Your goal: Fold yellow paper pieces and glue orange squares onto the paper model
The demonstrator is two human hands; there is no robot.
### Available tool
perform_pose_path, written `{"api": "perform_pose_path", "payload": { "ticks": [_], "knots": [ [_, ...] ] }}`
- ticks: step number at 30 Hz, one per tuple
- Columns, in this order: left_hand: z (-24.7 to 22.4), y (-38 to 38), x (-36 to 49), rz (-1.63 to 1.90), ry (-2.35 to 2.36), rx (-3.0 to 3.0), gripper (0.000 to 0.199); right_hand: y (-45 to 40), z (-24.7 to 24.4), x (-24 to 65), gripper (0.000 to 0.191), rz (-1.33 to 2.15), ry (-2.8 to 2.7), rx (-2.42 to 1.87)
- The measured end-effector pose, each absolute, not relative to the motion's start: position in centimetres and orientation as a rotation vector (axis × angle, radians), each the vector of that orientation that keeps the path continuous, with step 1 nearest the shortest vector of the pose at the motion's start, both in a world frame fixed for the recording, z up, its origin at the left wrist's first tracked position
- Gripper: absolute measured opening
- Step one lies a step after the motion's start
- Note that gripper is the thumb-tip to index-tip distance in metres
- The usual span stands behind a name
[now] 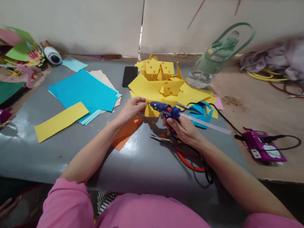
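Observation:
My right hand is wrapped round a blue hot glue gun, with a long clear glue stick poking out of its back end. The gun's nozzle points left, at a small yellow paper piece pinched in the fingers of my left hand. Just behind lie folded yellow paper shapes with orange spots and loose yellow sheets. An orange paper strip rests below my left wrist. Scissors with orange handles lie under my right forearm, partly hidden. Folded blue paper sits right of the gun.
Blue sheets and a yellow strip lie left, near a black phone. A green-topped bottle stands back right. A purple power strip with a black cord lies right. Another person's hand shows at lower left.

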State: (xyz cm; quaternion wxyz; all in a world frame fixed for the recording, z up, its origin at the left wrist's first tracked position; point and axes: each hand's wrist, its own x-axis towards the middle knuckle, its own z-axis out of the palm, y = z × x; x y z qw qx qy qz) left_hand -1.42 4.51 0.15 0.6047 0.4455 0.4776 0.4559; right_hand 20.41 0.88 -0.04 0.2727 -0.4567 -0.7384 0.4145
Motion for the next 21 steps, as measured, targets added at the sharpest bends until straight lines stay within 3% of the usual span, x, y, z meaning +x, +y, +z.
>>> {"api": "perform_pose_path", "payload": {
  "ticks": [21],
  "knots": [
    [0.77,4.09,-1.24,1.032,1.107,0.998,0.017,0.55,0.12,20.40,0.070,1.098,-1.964,-1.248]
  ]
}}
